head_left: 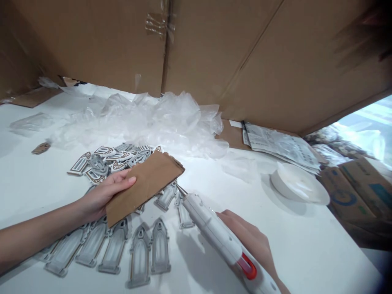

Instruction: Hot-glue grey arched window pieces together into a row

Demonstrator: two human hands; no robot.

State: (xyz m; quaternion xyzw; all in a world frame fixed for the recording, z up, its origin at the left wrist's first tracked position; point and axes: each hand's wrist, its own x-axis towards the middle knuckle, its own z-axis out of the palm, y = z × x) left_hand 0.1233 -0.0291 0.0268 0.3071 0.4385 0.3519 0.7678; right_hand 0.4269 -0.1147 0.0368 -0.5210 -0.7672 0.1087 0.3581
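My left hand [108, 191] grips a torn piece of brown cardboard [147, 179] by its left end, thumb on top, above the table. My right hand [249, 234] is wrapped round a white hot glue gun [214, 226] with a red part near its back. The metal nozzle points up and left, close to the cardboard's right edge; I cannot tell whether they touch. Below, several grey arched window-shaped pieces [140, 257] lie in a loose row. Behind the cardboard is a heap of similar pieces with brown scroll patterns [114, 157], partly hidden by it.
Crumpled clear plastic bags [159, 118] spread along the back of the white table [306, 249]. A white bowl [298, 185] stands at the right, near folded printed sheets [278, 145]. Large cardboard panels [196, 53] wall the back. Printed boxes [352, 192] stand beyond the right edge.
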